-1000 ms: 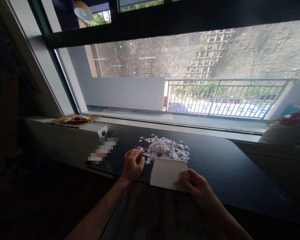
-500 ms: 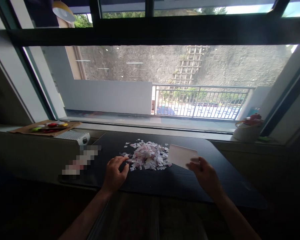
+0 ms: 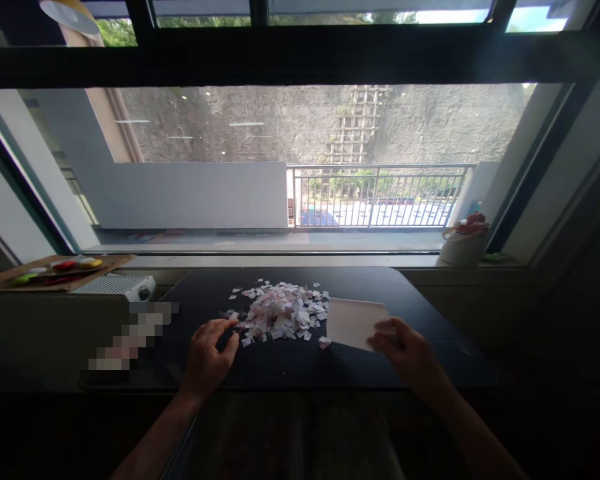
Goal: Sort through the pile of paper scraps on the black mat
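A heap of small white and pinkish paper scraps lies on the dark tabletop. At its left edge, my left hand has curved fingers with the thumb apart, and no object shows between them. The fingertips are at the outer scraps; contact is unclear. My right hand pinches the right end of a flat white card with rounded corners. The card is tilted, and its left edge is close against the heap's right side. One small scrap clump lies by the card's lower left corner.
Left of the dark table stand a white slatted box and a brown board bearing colourful items. A blurred-out item lies at the table's left side. A white pitcher-like pot stands on the sill under the window.
The view has swung slightly right, so everything sits further left. Relative to the heap, the card is a little lower, and a small scrap clump now shows apart near its lower corner.
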Demonstrator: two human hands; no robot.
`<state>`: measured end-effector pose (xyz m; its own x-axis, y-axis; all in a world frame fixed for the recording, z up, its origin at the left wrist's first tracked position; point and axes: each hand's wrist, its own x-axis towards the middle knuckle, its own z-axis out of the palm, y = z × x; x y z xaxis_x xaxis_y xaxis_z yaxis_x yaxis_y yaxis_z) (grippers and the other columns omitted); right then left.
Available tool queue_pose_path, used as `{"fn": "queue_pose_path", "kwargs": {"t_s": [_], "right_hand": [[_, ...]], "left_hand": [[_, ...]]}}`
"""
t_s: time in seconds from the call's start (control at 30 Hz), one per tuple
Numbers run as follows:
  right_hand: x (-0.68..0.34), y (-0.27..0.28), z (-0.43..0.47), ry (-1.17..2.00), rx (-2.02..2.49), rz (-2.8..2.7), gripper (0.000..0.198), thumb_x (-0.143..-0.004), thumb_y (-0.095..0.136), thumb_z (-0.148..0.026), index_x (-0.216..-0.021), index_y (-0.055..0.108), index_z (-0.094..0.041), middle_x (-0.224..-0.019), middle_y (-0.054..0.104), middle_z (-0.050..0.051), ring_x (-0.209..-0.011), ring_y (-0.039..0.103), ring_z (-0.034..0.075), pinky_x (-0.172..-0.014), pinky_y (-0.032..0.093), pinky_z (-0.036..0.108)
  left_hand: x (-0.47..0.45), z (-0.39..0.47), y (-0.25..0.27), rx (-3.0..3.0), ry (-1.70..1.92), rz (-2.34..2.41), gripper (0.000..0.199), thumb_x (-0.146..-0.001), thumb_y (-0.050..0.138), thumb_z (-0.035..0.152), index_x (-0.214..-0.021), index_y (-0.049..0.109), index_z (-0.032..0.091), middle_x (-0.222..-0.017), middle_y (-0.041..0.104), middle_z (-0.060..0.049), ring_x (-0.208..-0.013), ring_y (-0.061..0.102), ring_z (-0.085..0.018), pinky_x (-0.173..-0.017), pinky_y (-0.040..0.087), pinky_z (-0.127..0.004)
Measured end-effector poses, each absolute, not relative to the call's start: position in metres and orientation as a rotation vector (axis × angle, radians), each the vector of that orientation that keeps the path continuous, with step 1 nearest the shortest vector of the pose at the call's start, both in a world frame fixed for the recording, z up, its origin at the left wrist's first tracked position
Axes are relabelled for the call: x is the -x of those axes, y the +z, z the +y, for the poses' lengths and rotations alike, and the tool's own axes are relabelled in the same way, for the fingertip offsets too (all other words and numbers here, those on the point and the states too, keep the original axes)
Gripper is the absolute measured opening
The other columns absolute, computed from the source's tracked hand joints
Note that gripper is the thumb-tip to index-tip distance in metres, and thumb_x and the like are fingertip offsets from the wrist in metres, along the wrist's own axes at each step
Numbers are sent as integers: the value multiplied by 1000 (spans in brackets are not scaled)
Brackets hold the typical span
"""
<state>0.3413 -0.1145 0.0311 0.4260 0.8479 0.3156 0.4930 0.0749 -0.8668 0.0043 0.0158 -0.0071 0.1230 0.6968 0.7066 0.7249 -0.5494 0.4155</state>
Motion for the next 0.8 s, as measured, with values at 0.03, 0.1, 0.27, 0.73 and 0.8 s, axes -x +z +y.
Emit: {"fn": "queue_pose_path", "kwargs": {"t_s": [0.03,0.1,0.27,0.73,0.8], "right_hand": [[-342,32,-115,365,1597,-1210,22,-75,58,-41,-83,61,-21,-79,72,5,-72,68,23,-67,53,36],[-341,34,-116,325,1614,-1210,21,-75,57,-40,-82,60,-21,-76,70,4,-70,67,22,-65,52,35],[-329,34,-111,532,1477,-1250,19,-76,56,-38,-79,59,-20,-73,68,3,-69,66,21,-61,52,32],[-346,34,-120,390,1628,-1236,17,-74,54,-38,-78,58,-21,-70,66,1,-62,62,19,-55,46,30],[-342,32,-118,456,1578,-1248,17,-74,54,-37,-78,58,-21,-70,65,2,-64,63,20,-56,47,30]], "left_hand": [[-4,16,-7,2330,-1436,-1474,26,-76,51,36,-92,67,23,-93,69,-5,-91,62,-24,-88,47,-41],[-4,16,-7,2333,-1428,-1479,27,-76,51,36,-91,67,22,-93,69,-6,-92,62,-25,-88,47,-42],[-4,14,-4,2350,-1398,-1492,26,-77,50,36,-91,67,22,-93,69,-6,-92,63,-25,-88,47,-42],[-3,16,-5,2351,-1390,-1475,26,-77,50,38,-91,67,23,-93,69,-6,-91,62,-24,-86,47,-41],[-3,16,-5,2351,-1391,-1470,26,-77,50,38,-91,67,23,-93,69,-6,-91,62,-25,-87,47,-41]]}}
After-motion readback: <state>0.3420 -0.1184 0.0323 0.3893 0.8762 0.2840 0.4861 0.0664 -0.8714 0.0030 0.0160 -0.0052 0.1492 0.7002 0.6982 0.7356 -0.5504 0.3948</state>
